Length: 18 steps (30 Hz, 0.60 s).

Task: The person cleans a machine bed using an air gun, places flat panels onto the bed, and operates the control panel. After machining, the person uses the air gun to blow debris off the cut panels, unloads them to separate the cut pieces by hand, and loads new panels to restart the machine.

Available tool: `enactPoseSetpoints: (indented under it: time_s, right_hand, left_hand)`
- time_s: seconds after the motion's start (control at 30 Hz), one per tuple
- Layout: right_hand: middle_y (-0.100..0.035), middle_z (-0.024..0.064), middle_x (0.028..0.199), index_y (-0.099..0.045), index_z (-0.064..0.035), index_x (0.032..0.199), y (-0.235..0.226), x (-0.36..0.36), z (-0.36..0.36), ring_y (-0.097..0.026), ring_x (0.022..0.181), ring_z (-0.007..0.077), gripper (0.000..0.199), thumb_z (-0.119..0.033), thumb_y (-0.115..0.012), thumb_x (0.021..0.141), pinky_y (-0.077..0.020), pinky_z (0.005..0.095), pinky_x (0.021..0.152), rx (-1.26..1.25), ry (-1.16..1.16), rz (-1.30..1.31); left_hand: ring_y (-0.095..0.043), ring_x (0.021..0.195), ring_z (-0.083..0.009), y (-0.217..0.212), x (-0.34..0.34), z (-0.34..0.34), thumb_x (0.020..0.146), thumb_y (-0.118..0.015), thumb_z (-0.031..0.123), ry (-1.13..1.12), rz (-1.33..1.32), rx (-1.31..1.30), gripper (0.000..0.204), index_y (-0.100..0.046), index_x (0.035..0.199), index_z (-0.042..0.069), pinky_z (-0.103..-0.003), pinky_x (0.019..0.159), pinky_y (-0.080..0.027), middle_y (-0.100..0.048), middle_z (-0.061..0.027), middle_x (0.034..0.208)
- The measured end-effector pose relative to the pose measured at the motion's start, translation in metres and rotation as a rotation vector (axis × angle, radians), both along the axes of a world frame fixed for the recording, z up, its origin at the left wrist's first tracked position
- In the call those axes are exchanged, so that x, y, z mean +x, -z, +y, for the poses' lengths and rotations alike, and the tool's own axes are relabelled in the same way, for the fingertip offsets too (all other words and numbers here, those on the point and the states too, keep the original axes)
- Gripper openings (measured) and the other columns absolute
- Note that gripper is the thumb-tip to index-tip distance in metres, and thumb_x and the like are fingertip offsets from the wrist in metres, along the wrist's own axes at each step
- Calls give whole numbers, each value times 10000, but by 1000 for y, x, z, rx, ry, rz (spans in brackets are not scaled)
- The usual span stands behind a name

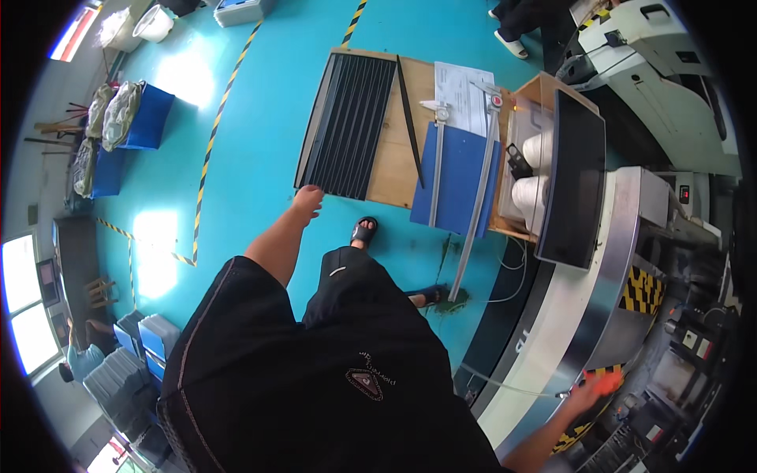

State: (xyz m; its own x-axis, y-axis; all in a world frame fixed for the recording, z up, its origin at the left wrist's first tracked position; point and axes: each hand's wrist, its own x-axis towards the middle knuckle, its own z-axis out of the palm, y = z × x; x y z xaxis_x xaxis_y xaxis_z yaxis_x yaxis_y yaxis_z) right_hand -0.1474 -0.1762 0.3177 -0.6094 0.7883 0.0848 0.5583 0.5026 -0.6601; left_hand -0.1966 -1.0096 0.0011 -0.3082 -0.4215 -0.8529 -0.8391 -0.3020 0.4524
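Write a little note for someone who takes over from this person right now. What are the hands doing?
Left hand: open, fingers resting on the near corner of the stack of black ribbed strips on the wooden table.
Right hand: stretched out to the machine, holding something orange; what it is cannot be made out.
Also on the table: one loose black strip, a blue board with a large caliper, a paper sheet.
Done: strips lie stacked. Left: none lifted yet.
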Motion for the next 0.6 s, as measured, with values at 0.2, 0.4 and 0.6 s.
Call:
enactPoseSetpoints:
  time_s: [0.2, 0.4, 0.6]
  right_hand:
    - [-504, 102, 1431, -386, -221, 1505, 15, 97, 144, -456, 1293, 315, 795, -727, -508, 905, -392, 582, 1009, -383, 801, -368]
    - [-375, 15, 1510, -418, -208, 1470, 114, 107, 44, -354, 1320, 407, 690, -558, -579, 898, -395, 580, 1006, -417, 521, -666]
    - [-663, 227, 1269, -583, 11, 1345, 194, 12, -208, -655, 1160, 342, 562, -372, -667, 942, -501, 398, 999, -105, -817, -989]
  left_hand:
    - [-623, 809, -223, 54, 11, -50, 902, -633, 141, -494, -70, -48, 372, -520, 1252, 84, -436, 664, -546, -608, -104, 1027]
    - [-695, 737, -233, 52, 5, -60, 926, -683, 184, -456, 12, 73, 356, -519, 1184, 1, -318, 583, -582, -659, -136, 941]
    - [-711, 824, -247, 35, 22, -58, 975, -677, 252, -477, 184, 114, 339, -546, 1178, 15, -316, 608, -587, -657, -135, 957]
